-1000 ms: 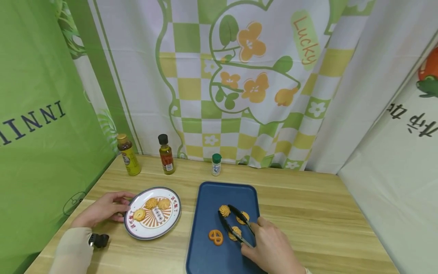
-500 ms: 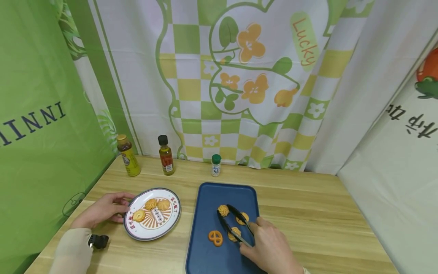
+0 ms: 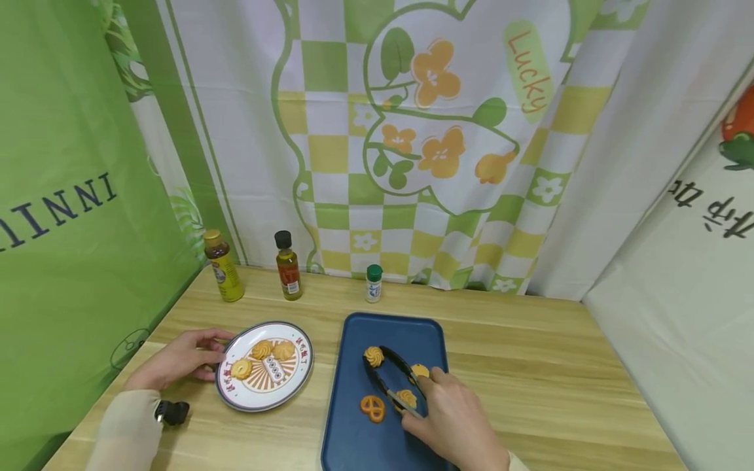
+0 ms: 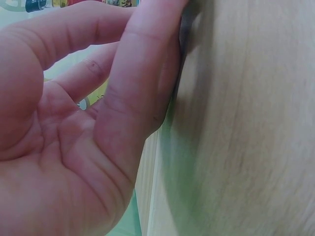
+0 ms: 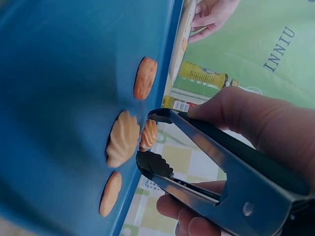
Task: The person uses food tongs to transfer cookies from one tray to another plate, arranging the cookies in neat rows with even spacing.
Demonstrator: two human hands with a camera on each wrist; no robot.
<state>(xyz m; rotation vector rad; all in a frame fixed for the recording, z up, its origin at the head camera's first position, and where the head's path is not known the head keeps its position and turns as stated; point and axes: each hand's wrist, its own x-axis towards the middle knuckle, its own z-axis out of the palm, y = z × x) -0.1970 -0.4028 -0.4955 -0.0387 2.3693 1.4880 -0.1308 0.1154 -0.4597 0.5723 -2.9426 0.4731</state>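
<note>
While tongs (image 3: 379,384) were gripped by right hand (image 3: 456,415) and plate (image 3: 297,376) was touched at edge by left hand (image 3: 185,360) in head view, swirl cookie (image 3: 374,356) on blue tray (image 3: 389,330) was judged liable to slip or crumble, if pinched off-centre or too hard. Left wrist view: pinch or mere touch could not be told. Right wrist view: cookie bracketed between tongs' tips; firm clamping not confirmed.

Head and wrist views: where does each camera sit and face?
Head: worn on the head, facing forward and down at plate and tray; left hand, right hand show.
Left wrist: on that wrist, facing tabletop; only left hand shows.
Right wrist: on that wrist, facing tongs over tray; both hands show.
Head and right wrist share tongs, tray and plate.
</note>
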